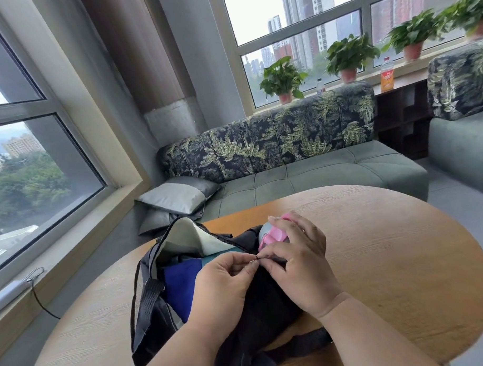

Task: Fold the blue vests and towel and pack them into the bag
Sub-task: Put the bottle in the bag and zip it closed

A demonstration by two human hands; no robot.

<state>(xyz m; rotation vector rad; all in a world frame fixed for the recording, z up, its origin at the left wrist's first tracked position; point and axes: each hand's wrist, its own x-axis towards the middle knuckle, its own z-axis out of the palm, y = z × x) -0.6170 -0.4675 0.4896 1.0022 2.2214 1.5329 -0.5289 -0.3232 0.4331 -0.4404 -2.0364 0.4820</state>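
Both hands meet over the bag's [256,313] opening: the right hand [300,265] pinches the small zipper pull [256,259] between thumb and forefinger, and the left hand [222,284] pinches the fabric just beside it. Blue cloth [181,283] lies inside the open bag, left of the grip. A pink-capped bottle [272,233] pokes out behind the right hand. Bare round table [401,245] spreads rightward.

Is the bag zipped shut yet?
No, open: the bag gapes, blue cloth showing inside, while both hands pinch the zipper pull.
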